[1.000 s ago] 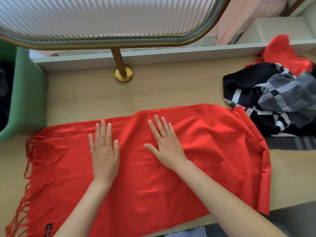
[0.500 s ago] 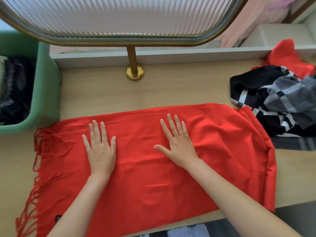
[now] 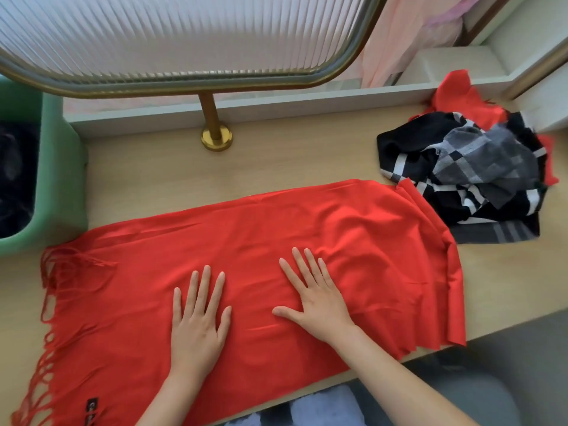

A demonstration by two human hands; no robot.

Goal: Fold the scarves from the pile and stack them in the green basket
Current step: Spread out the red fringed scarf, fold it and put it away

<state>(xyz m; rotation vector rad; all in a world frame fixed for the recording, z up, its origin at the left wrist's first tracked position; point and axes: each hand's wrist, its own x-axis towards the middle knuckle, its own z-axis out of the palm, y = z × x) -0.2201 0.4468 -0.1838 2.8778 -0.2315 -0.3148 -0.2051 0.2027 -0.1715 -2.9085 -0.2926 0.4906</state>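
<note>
**Head view, left to right.** Far to the left of the left hand, the green basket (image 3: pixel 60 179) stands on the tabletop (image 3: pixel 276 162) with dark cloth (image 3: pixel 15 179) lying inside it. The red scarf (image 3: pixel 252 238) lies spread flat across the tabletop beneath both hands. Its fringe (image 3: pixel 50 305) trails out to the left of the left hand, near the basket's wall, and a small black label (image 3: pixel 91 407) sits below that hand's wrist. The left hand (image 3: pixel 198 321) rests palm down on the scarf, fingers straight and slightly fanned. Beyond it, a brass post base (image 3: pixel 216 138) stands on the tabletop. The right hand (image 3: pixel 316 299), just beside the left, also lies flat on the scarf, fingers extended and thumb spread. Far to its right, the pile (image 3: pixel 470 173) of scarves, black-and-grey check over red, meets the red scarf's far corner.
</note>
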